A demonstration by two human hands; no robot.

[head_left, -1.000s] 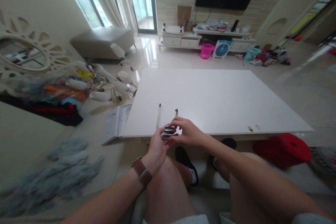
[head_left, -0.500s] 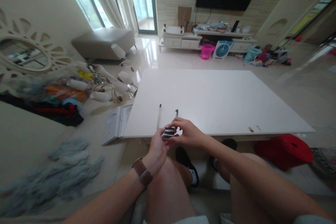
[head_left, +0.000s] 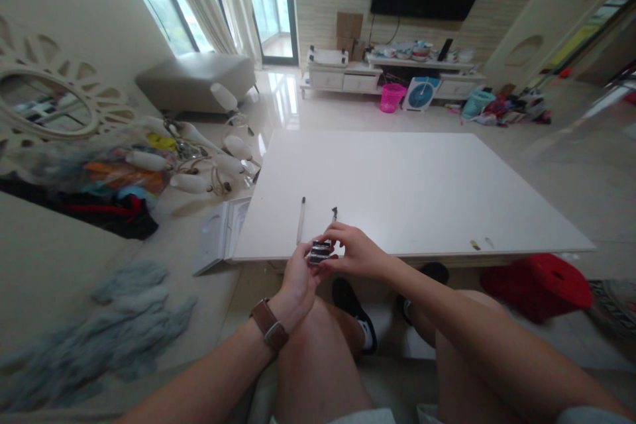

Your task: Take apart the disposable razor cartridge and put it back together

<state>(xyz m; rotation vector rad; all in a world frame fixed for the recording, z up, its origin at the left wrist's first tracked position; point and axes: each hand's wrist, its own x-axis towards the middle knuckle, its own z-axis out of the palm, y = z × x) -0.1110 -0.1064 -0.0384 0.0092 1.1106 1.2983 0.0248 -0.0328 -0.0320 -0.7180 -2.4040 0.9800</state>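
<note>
Object [head_left: 319,251] (dark) — left hand [head_left: 298,278], right hand [head_left: 356,254]

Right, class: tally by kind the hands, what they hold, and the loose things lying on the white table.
2 hands: left hand, right hand
1 black-and-silver object, held by both
1 slim pale stick
1 small dark piece
2 tiny scraps near the front edge
Total: 7

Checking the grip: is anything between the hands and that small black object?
Nothing visible is. The left hand and the right hand both hold the small black object directly, bare fingers on it, at the near edge of the white table.
</note>
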